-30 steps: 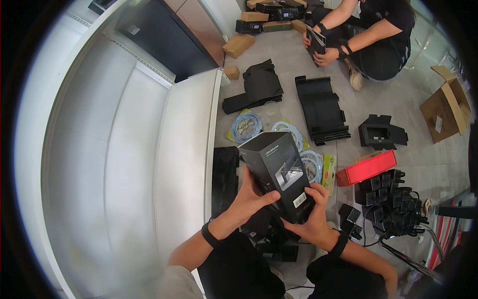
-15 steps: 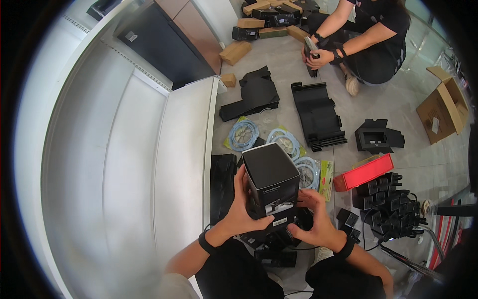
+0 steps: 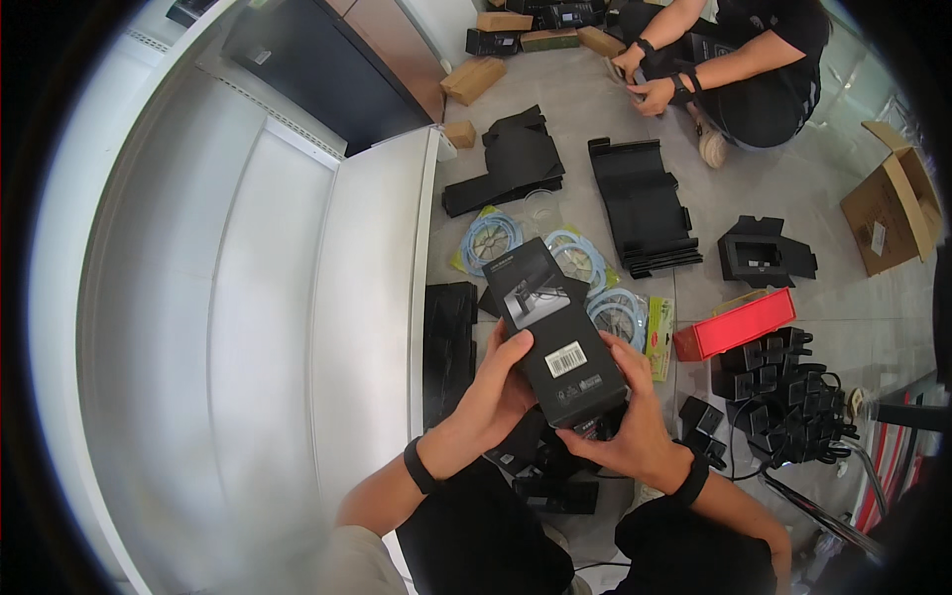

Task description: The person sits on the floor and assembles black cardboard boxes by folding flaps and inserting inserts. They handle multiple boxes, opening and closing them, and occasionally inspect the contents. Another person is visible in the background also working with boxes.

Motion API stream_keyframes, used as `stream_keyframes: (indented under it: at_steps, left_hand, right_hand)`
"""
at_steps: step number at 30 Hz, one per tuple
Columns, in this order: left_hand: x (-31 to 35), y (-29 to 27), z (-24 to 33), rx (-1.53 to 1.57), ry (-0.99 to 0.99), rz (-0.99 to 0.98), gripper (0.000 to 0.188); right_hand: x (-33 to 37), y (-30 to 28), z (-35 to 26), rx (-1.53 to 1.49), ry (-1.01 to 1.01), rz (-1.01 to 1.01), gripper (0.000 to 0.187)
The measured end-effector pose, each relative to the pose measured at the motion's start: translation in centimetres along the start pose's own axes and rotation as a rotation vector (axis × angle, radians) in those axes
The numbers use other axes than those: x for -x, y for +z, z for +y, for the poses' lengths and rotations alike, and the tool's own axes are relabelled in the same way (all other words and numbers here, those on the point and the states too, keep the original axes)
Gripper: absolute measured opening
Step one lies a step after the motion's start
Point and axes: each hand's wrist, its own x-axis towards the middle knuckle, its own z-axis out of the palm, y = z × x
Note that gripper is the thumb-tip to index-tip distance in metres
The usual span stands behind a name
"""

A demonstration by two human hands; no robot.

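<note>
You've got a tall black box (image 3: 551, 332) clamped between both hands, dead center of the frame.

It's matte black cardboard, long and rectangular, with a product photo panel up top and a white barcode sticker lower down. Your left hand (image 3: 493, 389) wraps its left edge, your right hand (image 3: 625, 428) cups the bottom corner, both closed snug on it. Behind it on the smooth grey tile floor (image 3: 833, 297): coiled pale-blue cables (image 3: 490, 238) in clear bags, a glossy red box (image 3: 735, 325) to the right, and molded black trays (image 3: 640, 206) above.
</note>
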Motion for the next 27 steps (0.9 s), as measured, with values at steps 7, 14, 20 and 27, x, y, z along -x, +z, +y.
stream_keyframes:
  at_steps: [7, 14, 20, 27]
  left_hand:
    - [-0.5, -0.8, -0.5, -0.075, 0.083, 0.066, 0.097]
    - [0.1, -0.3, -0.3, -0.619, 0.559, -0.062, 0.128]
    - [0.9, -0.3, 1.3, -1.233, 0.997, 0.004, 0.076]
    - [1.6, 1.2, -0.4, -1.397, 1.418, -0.26, 0.046]
  right_hand:
    - [-0.9, -0.5, 0.6, -0.114, 0.033, -0.031, 0.106]
    - [2.5, -2.0, 4.0, -0.519, 0.315, 0.052, 0.12]
    - [2.8, -8.3, 5.3, -1.035, 0.695, -0.079, 0.121]
    - [9.9, -7.6, 12.2, -1.335, 0.789, 0.087, 0.085]
